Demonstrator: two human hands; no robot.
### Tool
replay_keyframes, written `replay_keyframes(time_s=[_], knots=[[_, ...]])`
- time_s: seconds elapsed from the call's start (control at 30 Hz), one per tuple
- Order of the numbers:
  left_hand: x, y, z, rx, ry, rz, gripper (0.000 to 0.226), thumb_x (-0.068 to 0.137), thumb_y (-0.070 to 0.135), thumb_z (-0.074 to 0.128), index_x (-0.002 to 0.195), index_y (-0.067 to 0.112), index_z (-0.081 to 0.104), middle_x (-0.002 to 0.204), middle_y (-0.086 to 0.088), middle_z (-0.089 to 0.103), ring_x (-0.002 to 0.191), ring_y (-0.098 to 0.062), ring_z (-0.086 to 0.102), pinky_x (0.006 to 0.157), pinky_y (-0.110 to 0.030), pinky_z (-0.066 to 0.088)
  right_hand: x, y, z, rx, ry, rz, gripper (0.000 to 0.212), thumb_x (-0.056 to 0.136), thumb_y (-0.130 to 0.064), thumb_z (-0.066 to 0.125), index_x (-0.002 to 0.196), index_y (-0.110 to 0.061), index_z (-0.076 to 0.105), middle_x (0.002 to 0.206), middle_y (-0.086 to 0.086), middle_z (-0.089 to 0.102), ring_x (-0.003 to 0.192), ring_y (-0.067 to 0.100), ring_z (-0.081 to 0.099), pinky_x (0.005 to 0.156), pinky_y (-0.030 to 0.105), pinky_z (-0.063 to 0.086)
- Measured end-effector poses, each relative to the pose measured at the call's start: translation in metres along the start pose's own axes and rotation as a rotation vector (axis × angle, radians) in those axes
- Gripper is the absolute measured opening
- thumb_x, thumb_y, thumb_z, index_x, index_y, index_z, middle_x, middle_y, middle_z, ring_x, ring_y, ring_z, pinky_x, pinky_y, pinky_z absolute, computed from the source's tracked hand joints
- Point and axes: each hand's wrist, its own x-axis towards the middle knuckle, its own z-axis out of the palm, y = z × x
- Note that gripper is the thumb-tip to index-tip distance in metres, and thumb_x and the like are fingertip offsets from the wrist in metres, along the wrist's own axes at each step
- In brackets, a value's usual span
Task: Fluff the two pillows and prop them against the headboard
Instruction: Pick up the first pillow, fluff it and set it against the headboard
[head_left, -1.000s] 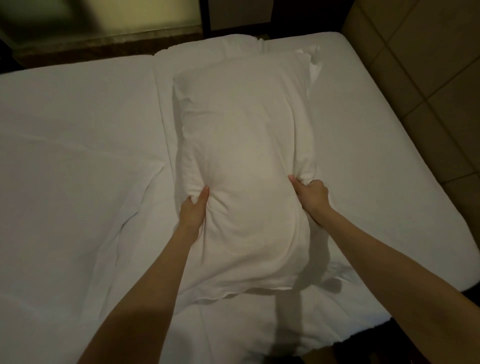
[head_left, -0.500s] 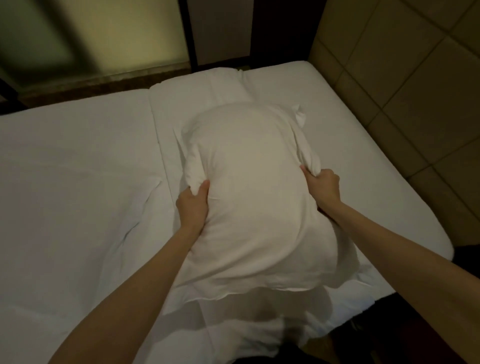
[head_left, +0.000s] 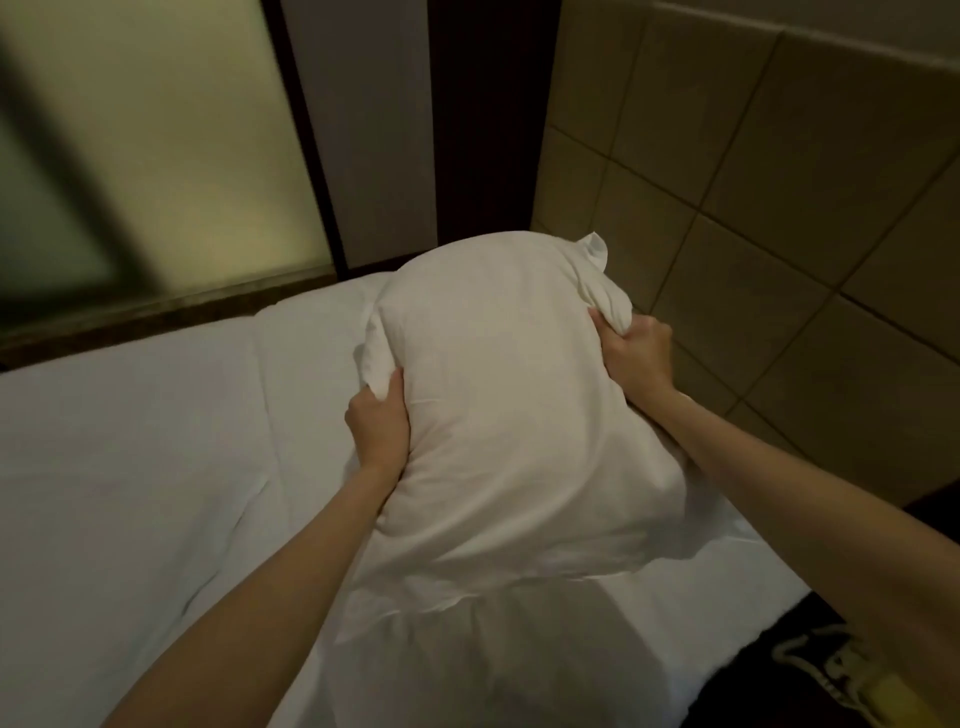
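The bed (head_left: 130, 467) — white-sheeted, creased — bears one white pillow (head_left: 509, 415).

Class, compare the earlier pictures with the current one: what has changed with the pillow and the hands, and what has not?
The pillow has been lifted off the bed sheet and bunched rounder. The left hand and right hand slid further up its sides. Both hands keep their grip; nothing was let go.

White pillow (head_left: 519, 415) gripped by left hand (head_left: 376, 431) and right hand (head_left: 634, 353), above white bed (head_left: 156, 467)
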Motion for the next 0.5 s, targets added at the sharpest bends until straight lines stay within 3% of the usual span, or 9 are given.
replay_keyframes(time_s=[0.07, 0.17, 0.3, 0.4, 0.43, 0.5], knots=[[0.004, 0.01, 0.019, -0.005, 0.016, 0.019, 0.039, 0.091, 0.04, 0.055, 0.062, 0.014, 0.057, 0.063, 0.0, 0.057, 0.062, -0.015, 0.052, 0.057, -0.027, 0.044, 0.02, 0.0, -0.01, -0.019, 0.036, -0.06, 0.06, 0.086, -0.05, 0.058, 0.057, 0.002, 0.054, 0.05, 0.012, 0.049, 0.05, 0.023, 0.045, 0.046, 0.03, 0.027], [0.013, 0.02, 0.065, -0.04, 0.075, 0.031, 0.046, 0.093, 0.039, 0.052, 0.096, -0.005, 0.064, 0.086, -0.015, 0.067, 0.078, -0.027, 0.06, 0.074, -0.038, 0.052, 0.066, 0.008, -0.029, -0.051, 0.064, -0.154, 0.059, 0.085, -0.055, 0.055, 0.057, -0.003, 0.055, 0.051, 0.011, 0.052, 0.05, 0.026, 0.048, 0.051, 0.03, 0.03], [0.029, 0.033, 0.154, -0.101, 0.096, 0.023, 0.041, 0.096, 0.034, 0.048, 0.079, -0.001, 0.061, 0.074, -0.012, 0.059, 0.072, -0.022, 0.052, 0.064, -0.03, 0.042, 0.153, 0.03, -0.048, -0.117, 0.077, -0.283, 0.057, 0.086, -0.055, 0.053, 0.056, -0.008, 0.048, 0.052, 0.01, 0.047, 0.052, 0.025, 0.046, 0.053, 0.031, 0.028], [0.051, 0.042, 0.21, -0.198, 0.116, -0.035, 0.062, 0.097, 0.046, 0.039, 0.089, -0.011, 0.064, 0.071, -0.005, 0.059, 0.07, -0.019, 0.052, 0.065, -0.031, 0.043, 0.208, 0.039, -0.047, -0.182, 0.082, -0.389, 0.061, 0.088, -0.054, 0.052, 0.059, -0.001, 0.049, 0.055, 0.014, 0.052, 0.053, 0.029, 0.049, 0.055, 0.032, 0.029], [0.06, 0.042, 0.232, -0.239, 0.135, -0.073, 0.067, 0.096, 0.052, 0.036, 0.089, -0.008, 0.066, 0.073, -0.003, 0.061, 0.067, -0.014, 0.055, 0.066, -0.03, 0.045, 0.23, 0.043, -0.046, -0.19, 0.073, -0.418, 0.061, 0.088, -0.054, 0.052, 0.058, -0.001, 0.047, 0.054, 0.014, 0.052, 0.052, 0.03, 0.048, 0.054, 0.033, 0.029], [0.076, 0.04, 0.263, -0.287, 0.165, -0.113, 0.059, 0.095, 0.054, 0.037, 0.073, 0.008, 0.067, 0.067, 0.001, 0.062, 0.053, -0.003, 0.055, 0.061, -0.026, 0.045, 0.263, 0.047, -0.042, -0.213, 0.065, -0.472, 0.062, 0.088, -0.054, 0.052, 0.057, -0.001, 0.044, 0.053, 0.015, 0.053, 0.05, 0.03, 0.047, 0.053, 0.033, 0.029]])
